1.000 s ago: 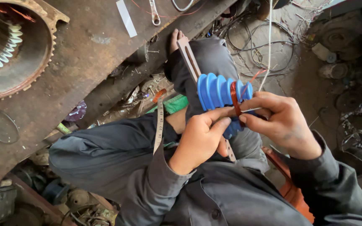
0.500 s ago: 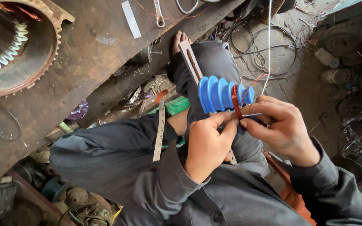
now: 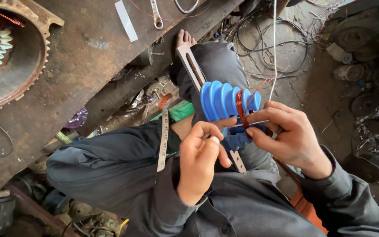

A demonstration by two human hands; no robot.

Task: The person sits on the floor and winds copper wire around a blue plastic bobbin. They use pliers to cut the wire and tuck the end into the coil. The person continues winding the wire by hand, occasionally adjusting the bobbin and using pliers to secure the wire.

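Right hand (image 3: 292, 138) pinching thin wire (image 3: 273, 48) between closed fingers; left hand (image 3: 200, 160) curled shut against blue winding former (image 3: 224, 103), just ahead of both. Copper coil (image 3: 240, 107) liable to slip off its groove if wire tension slackens.

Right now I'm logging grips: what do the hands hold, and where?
Left hand pinches the blue ribbed plastic winding former at its lower edge. Right hand pinches a thin white strip at one end.

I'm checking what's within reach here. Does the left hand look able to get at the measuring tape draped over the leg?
Probably yes. The left hand is by the blue ribbed winding former, and the measuring tape hangs over the leg just beside it, nothing between. It would have to let go of the former first.
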